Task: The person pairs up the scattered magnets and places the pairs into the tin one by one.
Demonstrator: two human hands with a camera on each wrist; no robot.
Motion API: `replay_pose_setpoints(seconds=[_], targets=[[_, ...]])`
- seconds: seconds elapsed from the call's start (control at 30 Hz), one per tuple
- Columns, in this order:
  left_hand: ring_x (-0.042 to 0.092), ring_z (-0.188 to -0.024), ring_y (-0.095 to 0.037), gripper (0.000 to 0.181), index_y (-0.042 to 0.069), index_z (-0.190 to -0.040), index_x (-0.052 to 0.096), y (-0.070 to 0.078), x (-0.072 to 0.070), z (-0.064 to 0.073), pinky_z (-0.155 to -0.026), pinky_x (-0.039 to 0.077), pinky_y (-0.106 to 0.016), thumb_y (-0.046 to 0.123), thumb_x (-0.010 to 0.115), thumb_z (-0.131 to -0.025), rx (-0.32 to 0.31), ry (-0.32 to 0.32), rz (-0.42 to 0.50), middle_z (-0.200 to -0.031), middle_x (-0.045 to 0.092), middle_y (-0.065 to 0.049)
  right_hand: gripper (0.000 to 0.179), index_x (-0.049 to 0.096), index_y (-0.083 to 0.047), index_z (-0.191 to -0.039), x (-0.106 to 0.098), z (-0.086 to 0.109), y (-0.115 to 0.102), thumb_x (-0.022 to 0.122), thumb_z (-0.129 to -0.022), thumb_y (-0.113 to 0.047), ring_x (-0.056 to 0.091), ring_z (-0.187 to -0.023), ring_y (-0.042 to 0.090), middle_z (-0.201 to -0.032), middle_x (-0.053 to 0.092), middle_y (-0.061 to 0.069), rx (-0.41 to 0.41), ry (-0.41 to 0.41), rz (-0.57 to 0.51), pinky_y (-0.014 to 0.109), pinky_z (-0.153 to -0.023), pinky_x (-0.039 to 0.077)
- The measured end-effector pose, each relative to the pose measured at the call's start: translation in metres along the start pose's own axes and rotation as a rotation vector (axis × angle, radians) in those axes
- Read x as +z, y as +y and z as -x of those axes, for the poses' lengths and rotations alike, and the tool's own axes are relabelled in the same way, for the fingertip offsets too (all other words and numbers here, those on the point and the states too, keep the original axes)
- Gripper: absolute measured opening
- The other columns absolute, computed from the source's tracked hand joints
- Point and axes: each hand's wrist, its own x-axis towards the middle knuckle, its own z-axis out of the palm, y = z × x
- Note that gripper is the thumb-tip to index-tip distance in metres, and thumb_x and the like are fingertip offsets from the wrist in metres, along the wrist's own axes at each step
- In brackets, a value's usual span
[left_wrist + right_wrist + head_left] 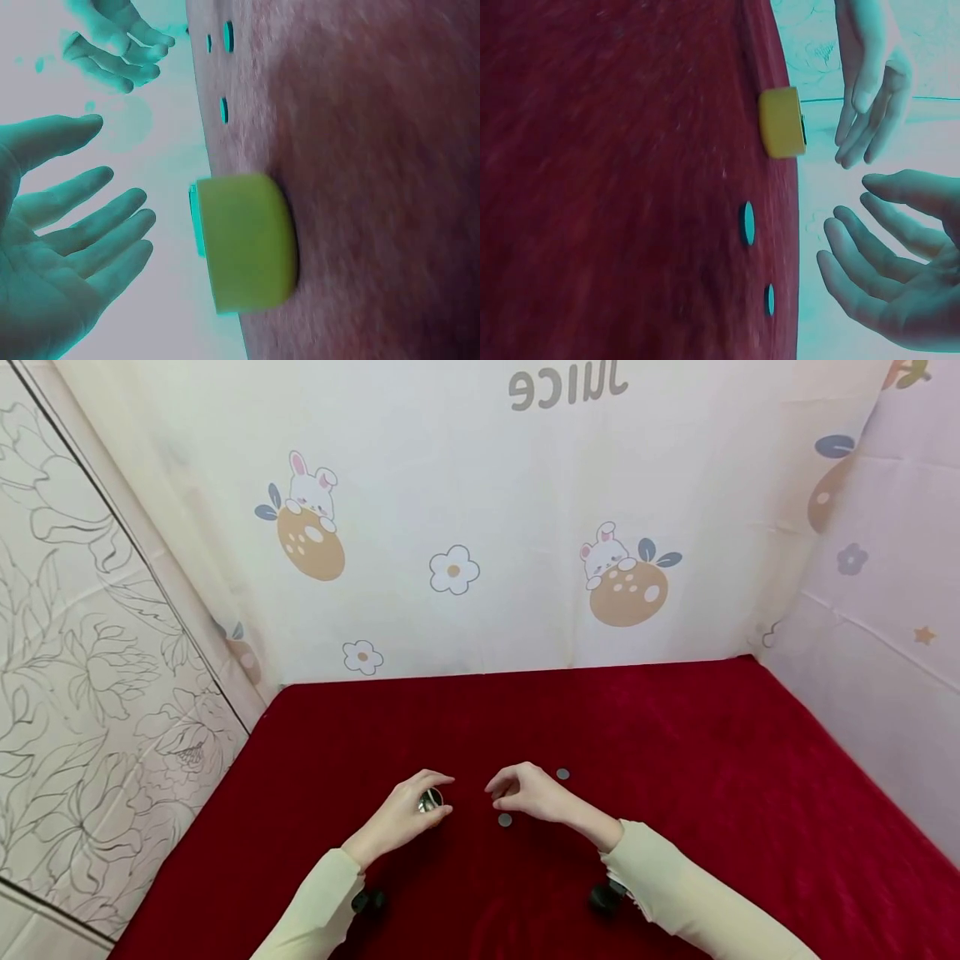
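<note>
A small yellow cup (247, 244) stands upright on the red cloth, something shiny showing at its mouth in the head view. My left hand (401, 810) is over it with thumb and fingers spread apart, clear of its wall in the left wrist view (82, 240). Facing it across a gap, my right hand (531, 792) hovers with loosely bent fingers and holds nothing. A thin round coin-like disc (506, 820) lies just below the right hand, and another disc (563, 774) lies beyond its wrist. The left wrist view has a third disc (209, 43) standing out from the cloth.
Red plush cloth (675, 743) covers the table. A printed curtain (510, 485) hangs along its back edge and another curtain (885, 635) along the right. A panel with flower line drawings (97, 668) stands at left. Dark wrist cameras (606, 898) sit under both sleeves.
</note>
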Motion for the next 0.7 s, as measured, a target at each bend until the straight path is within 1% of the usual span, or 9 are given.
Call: replay_pose_setpoints(seconds=[0.1,0.17,0.27,0.3,0.33,0.43,0.5,0.7], targets=[[0.052,-0.104,-0.025,0.035,0.002,-0.117,0.053,0.003,0.004,-0.003,-0.084,0.043,-0.041,0.015,0.059,-0.085,0.033,-0.019,-0.017,-0.114,0.052,-0.007,0.021,0.062,0.005,-0.099,-0.006,0.008,0.003,0.061,-0.080,-0.002,0.060,-0.080,0.022,-0.093,0.062,0.018,0.009,0.003,0.025,0.020,-0.063,0.046],[0.054,-0.095,-0.023,0.035,0.002,-0.117,0.053,0.004,0.007,-0.005,-0.079,0.045,-0.035,0.016,0.059,-0.085,0.049,-0.034,-0.027,-0.114,0.052,-0.006,0.021,0.062,0.005,-0.099,-0.010,0.013,0.005,0.061,-0.080,-0.002,0.059,-0.081,0.022,-0.094,0.062,0.018,0.018,0.006,0.039,0.020,-0.064,0.046],[0.053,-0.081,-0.021,0.035,0.003,-0.117,0.053,0.007,0.011,-0.007,-0.069,0.046,-0.030,0.017,0.059,-0.085,0.060,-0.055,-0.027,-0.114,0.052,-0.005,0.021,0.062,0.006,-0.099,-0.015,0.021,0.008,0.061,-0.080,-0.002,0.060,-0.080,0.021,-0.095,0.062,0.018,0.028,0.009,0.058,0.020,-0.063,0.046],[0.053,-0.080,-0.021,0.035,0.003,-0.117,0.053,0.008,0.012,-0.008,-0.069,0.046,-0.030,0.017,0.059,-0.085,0.064,-0.062,-0.024,-0.113,0.052,-0.006,0.021,0.062,0.005,-0.099,-0.016,0.024,0.010,0.061,-0.080,-0.002,0.059,-0.079,0.020,-0.095,0.062,0.018,0.031,0.012,0.068,0.020,-0.063,0.046],[0.054,-0.081,-0.021,0.036,0.003,-0.117,0.053,0.009,0.013,-0.009,-0.070,0.046,-0.030,0.018,0.059,-0.086,0.064,-0.069,-0.025,-0.113,0.053,-0.006,0.020,0.062,0.005,-0.099,-0.018,0.026,0.010,0.062,-0.080,-0.002,0.059,-0.077,0.020,-0.095,0.062,0.017,0.033,0.015,0.077,0.020,-0.062,0.046],[0.055,-0.093,-0.024,0.036,0.003,-0.118,0.053,0.011,0.017,-0.012,-0.079,0.046,-0.035,0.019,0.059,-0.086,0.071,-0.092,-0.016,-0.114,0.053,-0.008,0.020,0.062,0.004,-0.098,-0.022,0.034,0.014,0.062,-0.079,-0.001,0.058,-0.074,0.017,-0.094,0.062,0.015,0.035,0.031,0.116,0.021,-0.061,0.046],[0.052,-0.103,-0.025,0.036,0.003,-0.118,0.053,0.012,0.020,-0.014,-0.085,0.044,-0.039,0.019,0.059,-0.086,0.080,-0.107,-0.009,-0.113,0.053,-0.009,0.019,0.062,0.004,-0.097,-0.024,0.040,0.015,0.063,-0.078,-0.001,0.057,-0.074,0.017,-0.092,0.061,0.014,0.044,0.040,0.137,0.021,-0.060,0.046],[0.052,-0.099,-0.025,0.034,0.001,-0.116,0.054,0.014,0.029,-0.020,-0.083,0.045,-0.036,0.016,0.059,-0.085,0.099,-0.151,-0.002,-0.110,0.054,-0.011,0.021,0.062,0.004,-0.097,-0.033,0.053,0.022,0.063,-0.077,0.000,0.057,-0.076,0.018,-0.092,0.061,0.013,0.055,0.032,0.176,0.021,-0.061,0.046]])
